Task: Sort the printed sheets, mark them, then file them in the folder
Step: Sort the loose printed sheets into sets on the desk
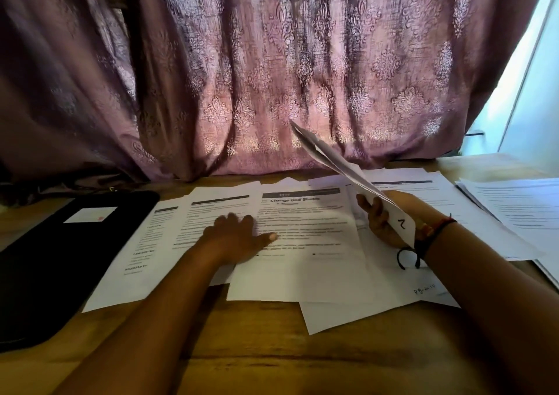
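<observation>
Most of the job looks undone to me: sheets (302,243) lie fanned and overlapping across the table (257,349), between the folder (60,258) at my left and a pile (514,207) at my right. My left hand (239,236) rests flat on the middle sheets, fingers straight, holding nothing. My right hand (378,222) pinches one sheet (332,158) by its near corner, raised edge-on above the spread. That corner bears a pen mark, so I judge marking begun. The folder looks closed, with nothing visibly filed; most sorting and all filing are left.
</observation>
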